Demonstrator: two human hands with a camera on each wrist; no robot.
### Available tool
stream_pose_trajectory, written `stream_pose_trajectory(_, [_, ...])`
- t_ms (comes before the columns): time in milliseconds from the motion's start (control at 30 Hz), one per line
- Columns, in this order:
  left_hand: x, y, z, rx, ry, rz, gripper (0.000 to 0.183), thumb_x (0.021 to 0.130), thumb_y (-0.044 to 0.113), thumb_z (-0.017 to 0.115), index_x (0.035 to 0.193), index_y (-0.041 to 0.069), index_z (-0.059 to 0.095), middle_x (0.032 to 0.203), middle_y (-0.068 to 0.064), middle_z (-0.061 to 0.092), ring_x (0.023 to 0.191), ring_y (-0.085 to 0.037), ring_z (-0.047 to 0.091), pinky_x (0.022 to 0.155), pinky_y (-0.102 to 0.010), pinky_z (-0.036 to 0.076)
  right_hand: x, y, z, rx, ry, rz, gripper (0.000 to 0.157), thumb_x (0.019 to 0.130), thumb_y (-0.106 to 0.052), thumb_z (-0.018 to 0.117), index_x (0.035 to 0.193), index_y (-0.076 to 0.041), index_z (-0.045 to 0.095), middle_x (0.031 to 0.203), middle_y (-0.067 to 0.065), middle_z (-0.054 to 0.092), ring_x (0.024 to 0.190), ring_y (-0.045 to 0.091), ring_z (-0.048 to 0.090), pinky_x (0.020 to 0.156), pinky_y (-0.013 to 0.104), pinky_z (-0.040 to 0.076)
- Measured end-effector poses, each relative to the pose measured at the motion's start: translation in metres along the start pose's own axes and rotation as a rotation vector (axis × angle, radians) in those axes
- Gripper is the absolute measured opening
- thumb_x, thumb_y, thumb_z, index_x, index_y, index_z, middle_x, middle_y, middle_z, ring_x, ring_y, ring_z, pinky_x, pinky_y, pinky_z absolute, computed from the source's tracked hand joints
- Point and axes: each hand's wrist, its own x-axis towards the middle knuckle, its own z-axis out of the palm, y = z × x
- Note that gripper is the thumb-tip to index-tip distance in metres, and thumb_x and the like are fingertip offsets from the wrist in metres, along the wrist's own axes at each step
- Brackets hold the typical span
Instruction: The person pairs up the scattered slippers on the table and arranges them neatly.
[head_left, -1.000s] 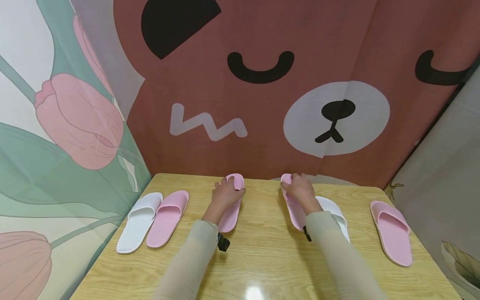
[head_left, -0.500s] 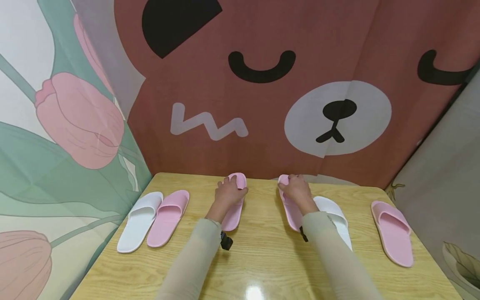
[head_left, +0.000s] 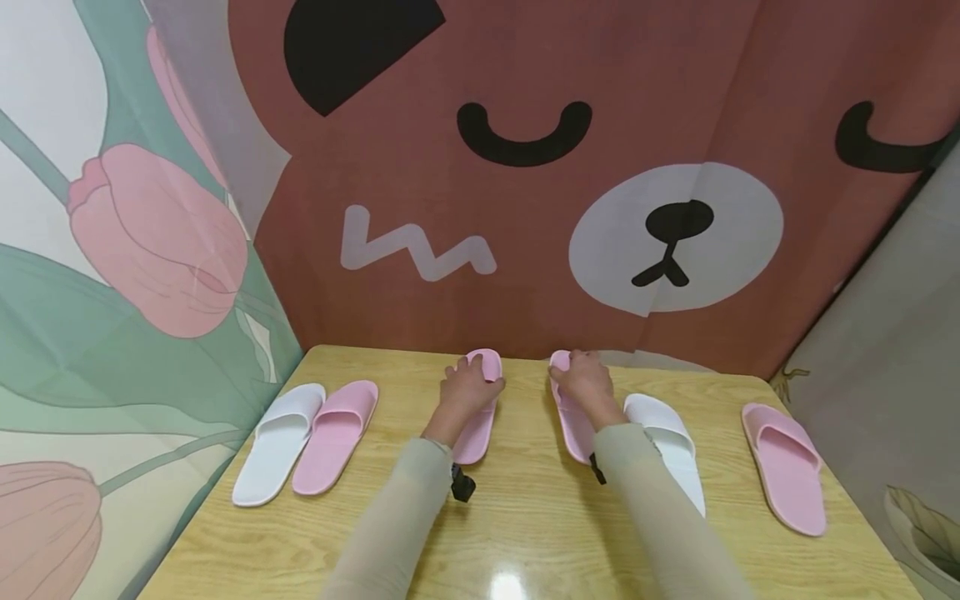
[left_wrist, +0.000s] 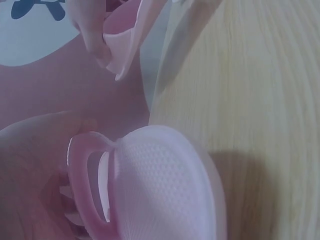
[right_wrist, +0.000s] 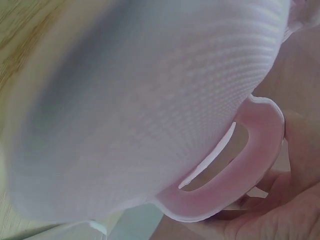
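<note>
My left hand [head_left: 463,390] grips a pink slipper [head_left: 474,437] across its strap, toe toward the bear-print backdrop. Its textured footbed [left_wrist: 160,180] and the open end under the strap fill the lower left wrist view. Another pink slipper [head_left: 573,429] is held the same way by my right hand [head_left: 587,383]; the right wrist view has its sole bed [right_wrist: 150,110] large, with fingers [right_wrist: 270,215] around the strap's outside. The two held slippers are side by side, a narrow gap apart. Just right of my right hand lies a white slipper [head_left: 671,446], partly covered by the sleeve.
On the left of the wooden table [head_left: 525,533] a white slipper [head_left: 273,450] and a pink slipper [head_left: 335,442] lie touching. One more pink slipper [head_left: 786,471] rests near the right edge. The printed backdrop [head_left: 412,317] rises behind the table's far edge.
My left hand has shifted right with its pink slipper, and my right hand has shifted left with the other. The gap between these two slippers has narrowed. The remaining slippers have stayed put.
</note>
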Motion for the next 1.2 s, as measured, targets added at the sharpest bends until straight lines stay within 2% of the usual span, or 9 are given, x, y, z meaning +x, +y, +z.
stream_pose_trajectory(167, [0.0,0.006,0.002,-0.003,0.014,0.012,0.075,0.091,0.051,0.064,0.148,0.006,0.047,0.144,-0.022,0.05,0.127,-0.046,0.045,0.1,-0.06,0.043,0.001,-0.003,0.003,0.001,0.0,0.006,0.063,0.093,-0.044,0.062,0.132,0.004,0.057,0.13,0.03,0.053,0.111,0.052,0.059,0.092,0.059,0.05])
stream_pose_trajectory(367, [0.001,0.01,0.004,0.031,0.006,0.011,0.076,0.091,0.053,0.062,0.15,0.007,0.046,0.146,-0.021,0.048,0.128,-0.046,0.045,0.101,-0.059,0.042,0.0,-0.009,0.005,0.012,-0.009,0.029,0.064,0.093,-0.044,0.063,0.134,0.005,0.056,0.132,0.03,0.052,0.114,0.052,0.057,0.095,0.059,0.048])
stream_pose_trajectory(633, [0.0,0.013,0.004,0.029,0.0,0.009,0.075,0.093,0.052,0.062,0.151,0.006,0.044,0.148,-0.021,0.046,0.133,-0.047,0.042,0.103,-0.06,0.041,0.0,-0.012,0.01,0.029,-0.032,0.034,0.063,0.094,-0.043,0.062,0.134,0.006,0.056,0.134,0.031,0.05,0.115,0.053,0.055,0.096,0.06,0.047])
stream_pose_trajectory(867, [0.002,0.011,0.012,0.03,0.008,0.005,0.075,0.093,0.052,0.063,0.149,0.005,0.046,0.145,-0.022,0.049,0.13,-0.046,0.044,0.102,-0.059,0.042,0.0,-0.014,0.016,0.04,-0.052,0.035,0.064,0.095,-0.043,0.062,0.133,0.008,0.055,0.134,0.031,0.05,0.115,0.053,0.056,0.097,0.06,0.047])
stream_pose_trajectory(1200, [0.004,0.011,0.019,0.016,0.013,0.002,0.077,0.093,0.054,0.063,0.149,0.004,0.045,0.146,-0.024,0.048,0.129,-0.048,0.044,0.102,-0.061,0.04,0.003,-0.022,0.024,0.047,-0.031,0.036,0.065,0.096,-0.043,0.062,0.133,0.009,0.055,0.134,0.032,0.05,0.115,0.053,0.056,0.098,0.059,0.047])
